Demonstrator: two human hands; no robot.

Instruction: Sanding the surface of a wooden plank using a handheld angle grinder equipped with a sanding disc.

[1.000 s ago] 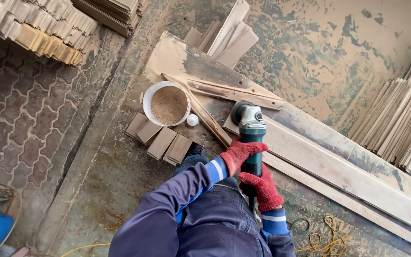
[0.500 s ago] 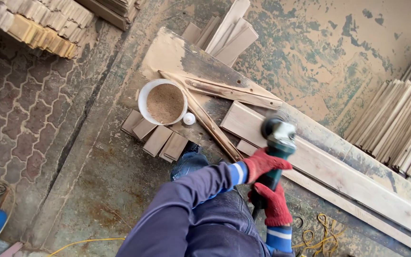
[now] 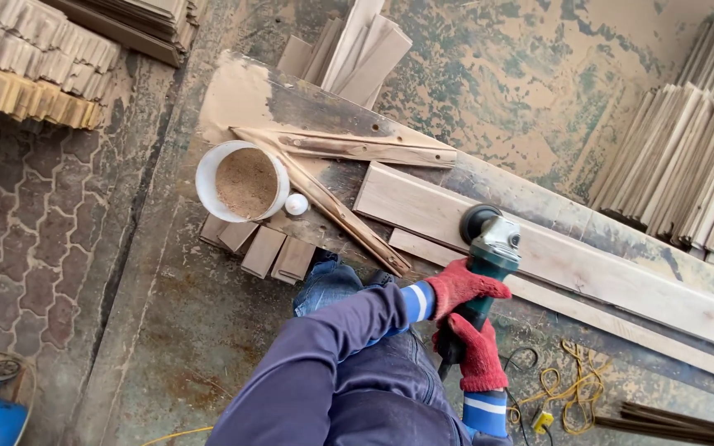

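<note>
- Both hands wear red knit gloves and are closed around one power tool: the left hand (image 3: 462,287) wraps the green body just behind the head, and the right hand (image 3: 478,353) clamps the rear of the handle, lower in the frame.
- Angle grinder (image 3: 486,246), right of centre, has a grey metal head and a black round guard; that guard end sits on the long pale plank (image 3: 588,266), which runs diagonally toward the right edge.
- Judged by its build, the tool is stiff, compact and fairly heavy at the head, so two spaced grips, one near the head and one at the tail, suit it best.
- Its disc is hidden under the guard; fingers belong on the body, well clear of that end.
- Plank looks rigid and flat, resting on a dusty wooden bench (image 3: 307,103).
- White bucket (image 3: 243,182) of sawdust stands at upper left of centre, a small white cap (image 3: 296,204) just beside it.
- Yellow cord (image 3: 568,388) lies coiled on the floor at lower right.
</note>
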